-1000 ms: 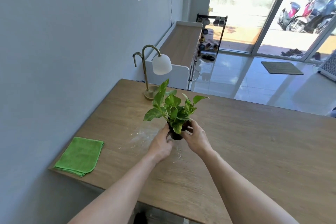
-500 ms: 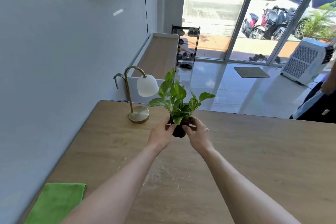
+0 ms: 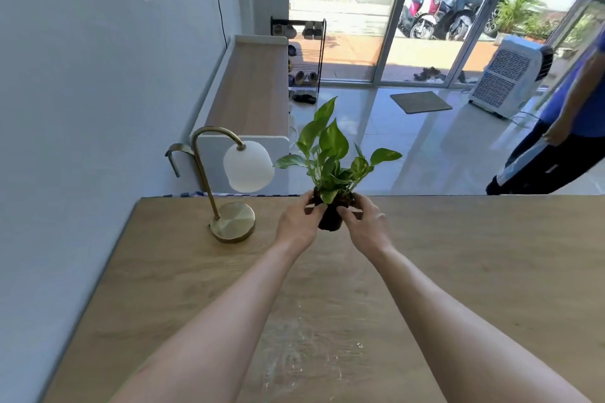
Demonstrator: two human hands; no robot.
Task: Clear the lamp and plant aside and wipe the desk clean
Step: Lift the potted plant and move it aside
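Observation:
A small plant [image 3: 331, 154] with green leaves in a dark pot is held near the far edge of the wooden desk [image 3: 491, 271]. My left hand [image 3: 296, 222] grips the pot from the left and my right hand [image 3: 366, 222] from the right. Whether the pot rests on the desk or hangs just above it is unclear. A brass lamp [image 3: 229, 186] with a white shade stands left of the plant, near the desk's far left corner. A dusty white smear [image 3: 311, 347] marks the desk between my forearms. The green cloth is out of view.
A grey wall runs along the left. Beyond the desk are a low wooden-topped cabinet [image 3: 248, 88], a shoe rack [image 3: 302, 56], a white air cooler [image 3: 510, 75] and glass doors. A person in blue [image 3: 563, 127] stands on the tiled floor at the right.
Both hands have carried the plant away from me, off the dusty patch to the far edge beside the lamp. The view has tilted up, and the green cloth has left the frame.

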